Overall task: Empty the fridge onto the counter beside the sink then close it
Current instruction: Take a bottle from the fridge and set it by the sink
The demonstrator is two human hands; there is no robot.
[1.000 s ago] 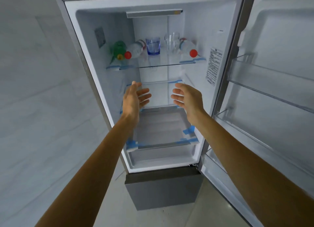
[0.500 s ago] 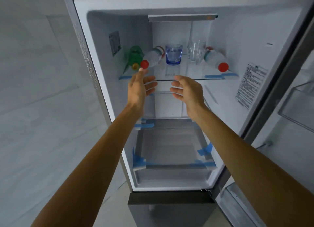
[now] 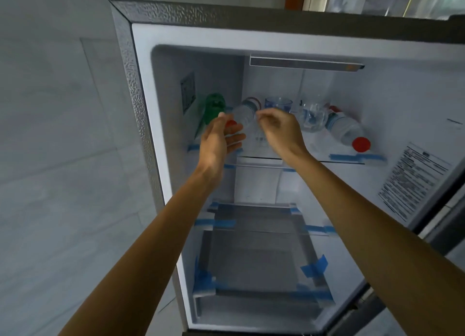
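Both hands had risen from below the top shelf (image 3: 314, 159) to the level of the things on it, and the view had closed in on the fridge (image 3: 176, 16). The left hand (image 3: 219, 139) was open, fingers spread, just in front of the red cap of the clear bottle (image 3: 245, 115) lying on its side beside the green bottle (image 3: 214, 109). The right hand (image 3: 279, 129) had its fingers curled near that bottle's body; whether they already touched or gripped it I could not tell through the blur.

Everything was yet to be taken out: the two bottles at the left, a blue glass (image 3: 278, 104) and a clear glass (image 3: 312, 116) upright at the back, and a second clear bottle (image 3: 348, 131) with a red cap lying at the right. The lower shelves looked bare.

To do the step well, I judged the lying bottle should be taken round its middle rather than by the cap, since it could roll on the glass shelf and knock the green bottle or the blue glass close behind. One bottle in each hand would save trips to the surface by the sink.

A printed sticker (image 3: 412, 177) on the right inner wall and a small plate (image 3: 188, 91) on the left wall carried text too blurred to read; the bottle labels were also illegible.
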